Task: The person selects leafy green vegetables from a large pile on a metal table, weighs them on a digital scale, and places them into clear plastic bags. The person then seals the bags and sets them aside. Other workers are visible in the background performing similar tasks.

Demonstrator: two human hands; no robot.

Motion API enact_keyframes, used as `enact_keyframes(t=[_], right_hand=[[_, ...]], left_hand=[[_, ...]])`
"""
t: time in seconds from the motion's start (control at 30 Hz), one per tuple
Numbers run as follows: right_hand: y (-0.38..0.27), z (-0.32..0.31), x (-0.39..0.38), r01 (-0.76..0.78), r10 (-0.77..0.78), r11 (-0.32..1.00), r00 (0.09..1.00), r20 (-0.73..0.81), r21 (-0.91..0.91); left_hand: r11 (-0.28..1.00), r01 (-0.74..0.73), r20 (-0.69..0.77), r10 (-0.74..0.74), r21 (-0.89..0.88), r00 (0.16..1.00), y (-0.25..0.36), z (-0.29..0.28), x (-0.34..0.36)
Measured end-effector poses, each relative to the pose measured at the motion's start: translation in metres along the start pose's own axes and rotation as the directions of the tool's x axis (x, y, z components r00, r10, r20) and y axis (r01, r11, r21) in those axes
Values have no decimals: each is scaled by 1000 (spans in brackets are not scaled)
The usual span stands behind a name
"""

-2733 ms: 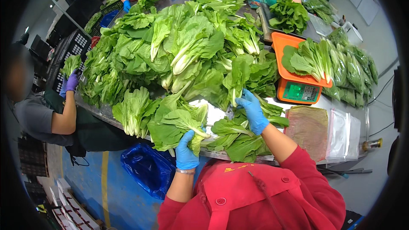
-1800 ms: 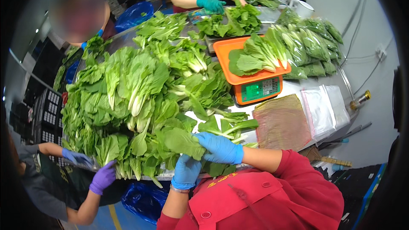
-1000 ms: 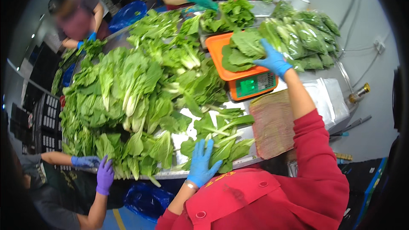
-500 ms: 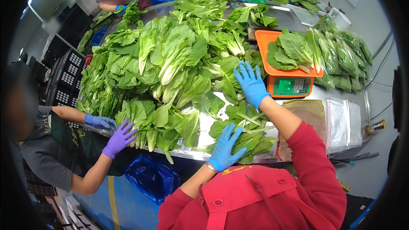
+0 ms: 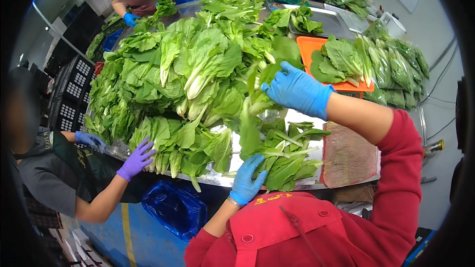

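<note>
Clearly, the right hand (image 5: 298, 91) has its blue-gloved fingers closed on some leafy greens (image 5: 248, 128), blurred and raised above the near part of the metal table (image 5: 314, 151), just left of the orange scale (image 5: 306, 49). One long leaf hangs down toward the left hand (image 5: 247, 182), which sits low at the near edge with fingers bent, beside a small pile of loose leaves (image 5: 287, 168); whether it grips any of them I cannot tell.

A large heap of greens (image 5: 198, 64) spreads to the left and far side. More leaves lie on the scale's tray, with filled clear bags (image 5: 396, 69) to its right. Nearer, a reddish mesh mat (image 5: 350, 153) lies flat. At left, a co-worker's purple-gloved hand (image 5: 136, 160) touches the heap's near edge.
</note>
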State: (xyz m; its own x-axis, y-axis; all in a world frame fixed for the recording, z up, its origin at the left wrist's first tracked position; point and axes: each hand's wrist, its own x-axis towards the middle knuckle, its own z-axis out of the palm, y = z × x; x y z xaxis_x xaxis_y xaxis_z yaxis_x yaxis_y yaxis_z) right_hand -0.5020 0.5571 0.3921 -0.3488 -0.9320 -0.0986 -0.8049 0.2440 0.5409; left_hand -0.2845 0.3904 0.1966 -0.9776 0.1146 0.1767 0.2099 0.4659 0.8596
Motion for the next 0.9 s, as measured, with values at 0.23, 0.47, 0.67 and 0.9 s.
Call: enact_keyframes(t=[0.23, 0.47, 0.67, 0.9], right_hand=[[29, 40, 5, 10, -53, 994, 917, -396, -109], [-49, 65, -22, -477, 407, 556, 870, 278, 681], [-161, 134, -11, -597, 619, 285, 712, 331, 750], [-167, 131, -26, -87, 738, -515, 460, 493, 853]], left_hand=[[938, 182, -9, -193, -294, 981, 0, 8, 16], [710, 309, -58, -441, -633, 895, -16, -20, -5], [692, 293, -59, -436, -660, 898, 3, -13, 3], [569, 393, 121, -456, -722, 882, 38, -15, 48]])
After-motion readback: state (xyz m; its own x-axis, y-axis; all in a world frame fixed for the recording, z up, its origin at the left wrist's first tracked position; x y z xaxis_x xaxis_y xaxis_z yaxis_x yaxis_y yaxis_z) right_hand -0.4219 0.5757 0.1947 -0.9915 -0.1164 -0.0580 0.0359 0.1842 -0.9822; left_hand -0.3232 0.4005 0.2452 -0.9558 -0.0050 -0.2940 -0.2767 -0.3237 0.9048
